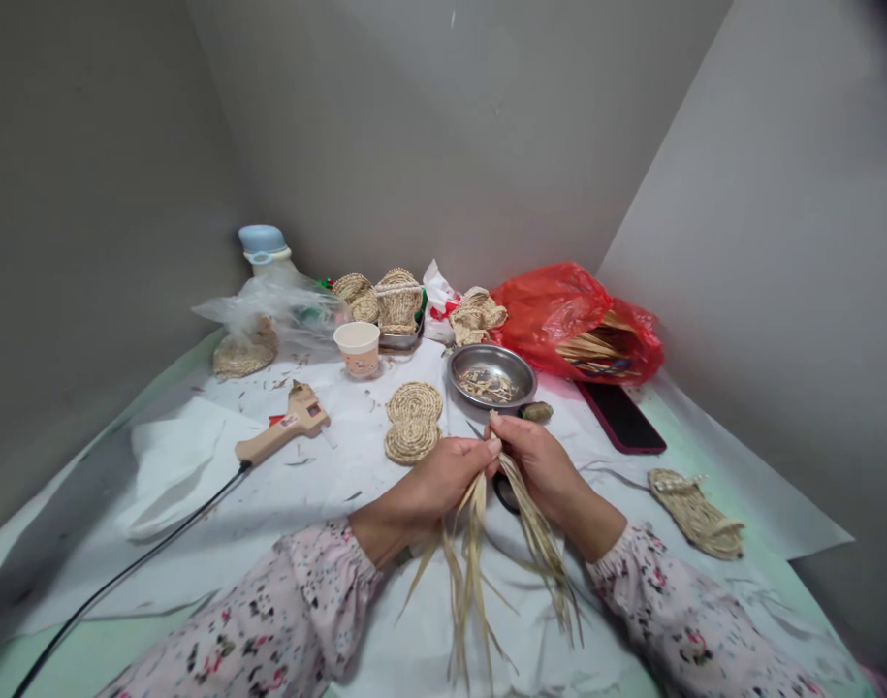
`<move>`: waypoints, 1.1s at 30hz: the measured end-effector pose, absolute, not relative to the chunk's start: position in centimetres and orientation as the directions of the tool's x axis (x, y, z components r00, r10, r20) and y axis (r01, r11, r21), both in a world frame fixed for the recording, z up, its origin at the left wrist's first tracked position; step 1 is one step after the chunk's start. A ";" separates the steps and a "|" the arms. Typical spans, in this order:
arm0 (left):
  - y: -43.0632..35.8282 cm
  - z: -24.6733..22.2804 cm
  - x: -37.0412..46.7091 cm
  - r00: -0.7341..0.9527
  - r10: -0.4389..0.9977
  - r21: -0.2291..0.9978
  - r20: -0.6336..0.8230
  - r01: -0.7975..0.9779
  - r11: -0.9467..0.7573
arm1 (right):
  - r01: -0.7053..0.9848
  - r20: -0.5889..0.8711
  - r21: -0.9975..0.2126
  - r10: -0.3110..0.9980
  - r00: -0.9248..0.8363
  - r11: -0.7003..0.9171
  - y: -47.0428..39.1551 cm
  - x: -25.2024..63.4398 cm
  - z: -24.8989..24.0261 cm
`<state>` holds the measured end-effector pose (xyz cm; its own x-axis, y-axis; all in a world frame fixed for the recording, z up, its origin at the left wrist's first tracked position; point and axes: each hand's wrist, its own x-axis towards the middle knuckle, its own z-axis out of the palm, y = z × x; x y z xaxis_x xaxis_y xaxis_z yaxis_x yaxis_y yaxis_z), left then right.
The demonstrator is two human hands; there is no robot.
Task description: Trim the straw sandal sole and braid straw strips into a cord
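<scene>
My left hand (454, 472) and my right hand (536, 463) meet over the middle of the table. Both are closed on a bundle of pale straw strands (474, 543), pinched near its short upper end. The loose ends hang down in two groups, one below each hand. Partly hidden behind my hands lies a pair of scissors (508, 492) with a dark handle; a blade tip shows by my left fingers. Left of my hands rests a woven straw piece (414, 423) shaped like a figure eight. Just beyond them stands a steel bowl (460, 386) holding straw scraps.
A glue gun (283, 427) with a black cord lies at left, near a paper cup (358, 349). Behind are woven straw pieces (397, 302) and a red plastic bag (541, 315) of straw. At right are a phone (621, 417) and a small woven straw slipper (694, 514).
</scene>
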<state>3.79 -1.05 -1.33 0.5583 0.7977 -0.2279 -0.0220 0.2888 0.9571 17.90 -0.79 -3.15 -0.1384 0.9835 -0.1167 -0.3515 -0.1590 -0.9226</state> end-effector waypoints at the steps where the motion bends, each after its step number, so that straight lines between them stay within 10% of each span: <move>1: -1.1 -1.3 3.8 0.565 0.792 0.957 -0.229 -0.017 0.289 | -0.355 -0.130 -0.919 0.982 -0.140 -0.172 -0.8 17.9 -3.1; 15: -1.5 -1.3 4.1 0.523 0.828 0.972 -0.201 -0.002 0.237 | 0.349 0.378 -0.857 0.923 -0.077 0.380 -1.1 18.7 -2.8; 25: -1.4 -0.4 3.7 0.615 0.750 0.958 -0.244 0.032 0.286 | -0.149 -0.048 -0.986 0.976 -0.212 -0.081 -0.4 18.8 -3.6; 33: 0.0 -0.9 3.3 0.462 0.887 0.998 0.001 -0.056 0.028 | 0.105 0.113 -0.985 0.972 -0.206 0.137 -0.6 18.6 -3.4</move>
<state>3.29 0.03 -0.92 0.4618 0.8870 0.0013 -0.0556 0.0275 0.9981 18.60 -0.62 -3.42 -0.2063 0.9719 0.1131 0.1055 0.1369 -0.9849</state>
